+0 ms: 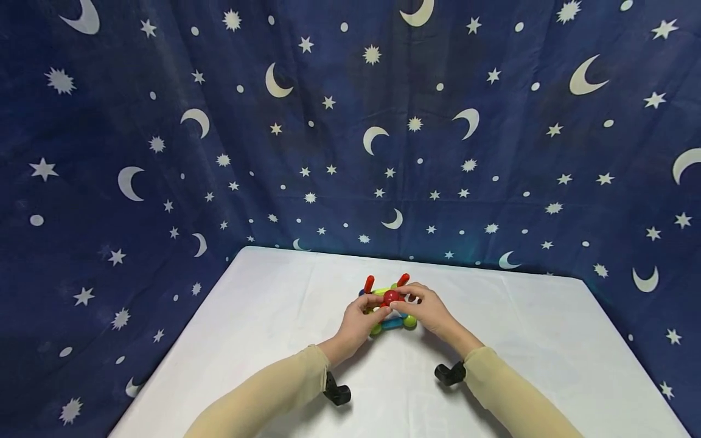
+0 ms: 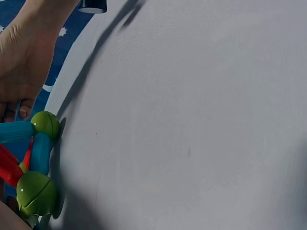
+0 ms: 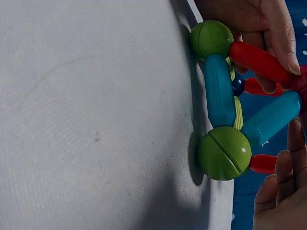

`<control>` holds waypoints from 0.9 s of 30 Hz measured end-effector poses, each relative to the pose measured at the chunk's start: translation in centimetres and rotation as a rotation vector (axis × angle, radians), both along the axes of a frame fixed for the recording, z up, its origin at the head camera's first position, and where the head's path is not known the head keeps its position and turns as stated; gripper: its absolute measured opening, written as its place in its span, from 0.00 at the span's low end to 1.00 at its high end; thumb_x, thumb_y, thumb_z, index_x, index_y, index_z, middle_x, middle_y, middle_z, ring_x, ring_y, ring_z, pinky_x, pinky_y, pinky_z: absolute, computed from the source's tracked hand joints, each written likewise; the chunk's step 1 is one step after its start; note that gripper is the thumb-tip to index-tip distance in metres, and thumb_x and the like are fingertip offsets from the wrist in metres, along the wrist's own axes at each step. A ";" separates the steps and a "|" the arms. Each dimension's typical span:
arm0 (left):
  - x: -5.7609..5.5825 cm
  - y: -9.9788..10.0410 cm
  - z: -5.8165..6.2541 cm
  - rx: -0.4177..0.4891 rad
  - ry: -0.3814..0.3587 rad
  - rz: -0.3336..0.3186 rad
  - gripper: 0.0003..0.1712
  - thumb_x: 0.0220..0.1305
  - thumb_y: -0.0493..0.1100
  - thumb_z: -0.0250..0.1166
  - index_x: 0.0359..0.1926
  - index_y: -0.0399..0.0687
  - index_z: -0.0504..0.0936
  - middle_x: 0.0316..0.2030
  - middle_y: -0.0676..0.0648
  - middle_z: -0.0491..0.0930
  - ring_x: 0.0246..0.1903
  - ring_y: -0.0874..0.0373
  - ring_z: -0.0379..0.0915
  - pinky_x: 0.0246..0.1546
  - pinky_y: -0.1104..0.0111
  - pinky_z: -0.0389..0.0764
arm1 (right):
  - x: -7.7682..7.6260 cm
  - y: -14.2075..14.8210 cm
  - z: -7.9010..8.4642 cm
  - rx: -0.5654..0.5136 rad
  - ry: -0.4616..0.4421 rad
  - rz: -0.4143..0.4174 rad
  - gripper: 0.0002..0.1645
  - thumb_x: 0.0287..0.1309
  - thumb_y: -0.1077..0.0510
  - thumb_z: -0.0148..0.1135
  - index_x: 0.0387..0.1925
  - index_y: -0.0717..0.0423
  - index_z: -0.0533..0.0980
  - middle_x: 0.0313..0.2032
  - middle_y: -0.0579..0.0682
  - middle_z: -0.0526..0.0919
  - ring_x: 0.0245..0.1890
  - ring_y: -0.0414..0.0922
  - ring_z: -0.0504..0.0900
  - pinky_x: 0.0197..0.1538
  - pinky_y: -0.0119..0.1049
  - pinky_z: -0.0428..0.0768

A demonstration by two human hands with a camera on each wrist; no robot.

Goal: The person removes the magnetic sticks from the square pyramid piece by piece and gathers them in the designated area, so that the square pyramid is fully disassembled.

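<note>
A small frame of magnetic balls and rods stands on the table, with green balls (image 3: 224, 153) and a blue rod (image 3: 220, 91) along its near lower side. At the top is a shiny red ball (image 1: 391, 297), which slanting red (image 3: 261, 62) and blue rods meet. From the left, my left hand (image 1: 357, 321) pinches the red rod's upper end, its thumb tip beside the red ball. My right hand (image 1: 431, 310) holds the red ball between thumb and fingers from the right. In the left wrist view, the frame's green ball (image 2: 37, 193) shows at the lower left.
Two red rods (image 1: 369, 283) stick up at the frame's far side. A white cloth covers the table (image 1: 285, 292). Behind it hangs a dark blue curtain (image 1: 339, 140) with moons and stars. Black wrist devices (image 1: 336, 390) stick out beneath both sleeves.
</note>
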State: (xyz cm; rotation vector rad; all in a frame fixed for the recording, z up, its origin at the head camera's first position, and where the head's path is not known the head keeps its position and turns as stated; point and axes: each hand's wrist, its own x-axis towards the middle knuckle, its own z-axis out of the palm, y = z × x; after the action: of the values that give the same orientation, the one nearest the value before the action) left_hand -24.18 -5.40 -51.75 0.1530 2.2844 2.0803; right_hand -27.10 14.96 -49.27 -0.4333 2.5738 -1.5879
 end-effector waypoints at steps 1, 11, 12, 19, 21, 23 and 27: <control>0.1 0.0 -0.1 0.001 -0.003 0.004 0.19 0.64 0.50 0.74 0.51 0.48 0.84 0.48 0.50 0.81 0.48 0.55 0.72 0.48 0.65 0.76 | 0.0 0.0 0.0 -0.006 -0.002 0.003 0.30 0.56 0.40 0.76 0.56 0.51 0.83 0.49 0.45 0.80 0.49 0.49 0.70 0.46 0.43 0.70; -0.2 -0.3 -0.4 0.003 -0.003 -0.004 0.16 0.64 0.50 0.74 0.48 0.47 0.85 0.46 0.50 0.81 0.46 0.55 0.73 0.44 0.66 0.77 | 0.0 0.0 -0.1 -0.001 -0.017 0.011 0.30 0.56 0.40 0.76 0.55 0.50 0.83 0.49 0.45 0.80 0.49 0.49 0.70 0.45 0.43 0.70; -0.2 -0.3 -0.4 0.003 -0.006 -0.006 0.16 0.64 0.49 0.74 0.48 0.47 0.86 0.46 0.50 0.81 0.46 0.55 0.74 0.44 0.66 0.77 | 0.0 0.0 -0.1 -0.004 -0.016 0.013 0.29 0.56 0.40 0.76 0.54 0.50 0.84 0.49 0.45 0.80 0.49 0.49 0.70 0.45 0.43 0.70; -0.1 -0.5 -0.2 -0.011 -0.027 -0.013 0.14 0.64 0.48 0.74 0.47 0.48 0.86 0.45 0.51 0.82 0.44 0.56 0.75 0.43 0.66 0.78 | -0.1 0.0 0.0 0.000 0.006 0.030 0.27 0.55 0.40 0.76 0.52 0.49 0.85 0.46 0.45 0.80 0.46 0.50 0.70 0.44 0.44 0.71; -0.2 -0.5 -0.2 -0.015 -0.027 -0.013 0.14 0.64 0.48 0.74 0.47 0.48 0.86 0.45 0.51 0.82 0.44 0.56 0.75 0.42 0.66 0.78 | -0.1 0.0 0.1 0.003 0.009 0.033 0.27 0.55 0.40 0.76 0.52 0.49 0.85 0.45 0.45 0.81 0.46 0.50 0.71 0.44 0.44 0.71; -0.2 -0.5 -0.2 -0.015 -0.031 -0.016 0.14 0.64 0.49 0.74 0.47 0.49 0.86 0.45 0.51 0.82 0.43 0.56 0.76 0.42 0.66 0.77 | -0.1 0.0 0.2 0.007 0.009 0.034 0.28 0.55 0.40 0.76 0.53 0.49 0.85 0.45 0.45 0.81 0.45 0.50 0.71 0.44 0.44 0.72; -0.3 -0.6 -0.2 -0.022 -0.016 -0.025 0.14 0.64 0.49 0.74 0.47 0.48 0.86 0.46 0.51 0.83 0.43 0.56 0.75 0.41 0.67 0.77 | -0.2 0.0 0.2 0.014 0.014 0.032 0.28 0.55 0.40 0.76 0.53 0.49 0.84 0.44 0.45 0.80 0.45 0.50 0.71 0.44 0.44 0.71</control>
State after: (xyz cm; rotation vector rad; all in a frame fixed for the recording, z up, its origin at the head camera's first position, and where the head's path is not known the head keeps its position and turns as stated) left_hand -24.53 -5.97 -51.98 0.1622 2.2836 2.0359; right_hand -27.27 14.99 -49.03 -0.4837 2.5730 -1.5617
